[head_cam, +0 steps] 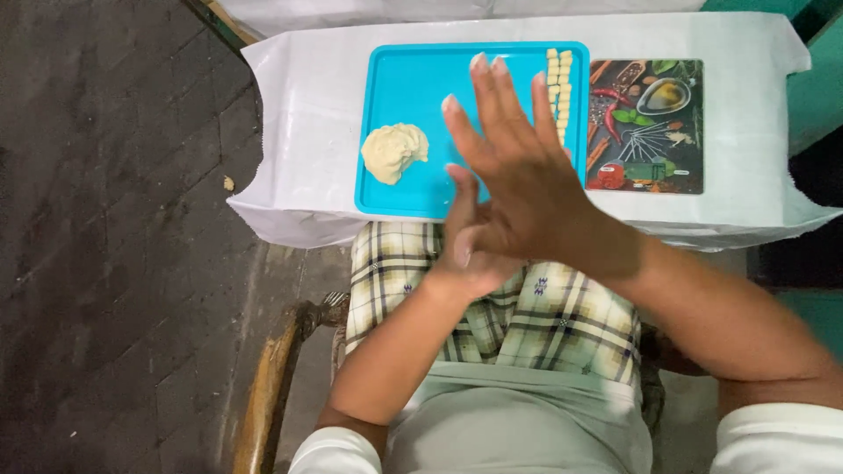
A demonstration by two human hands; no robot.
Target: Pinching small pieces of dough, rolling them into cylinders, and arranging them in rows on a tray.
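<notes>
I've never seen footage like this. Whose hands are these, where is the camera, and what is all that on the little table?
There is no machine here: a seated person wears one camera on the head, and it looks down over their lap. The two hands are that person's own. The right hand lies flat on top of the left hand, palms pressed together above the near edge of the table; whether anything sits between the palms is hidden.

The small table is covered in white plastic sheet. On it lies a turquoise tray with a lump of pale dough on its left side and two short rows of small pale dough pieces along its right side. Beside the tray, to the right, lies a mat printed with spices and kitchen utensils.
</notes>
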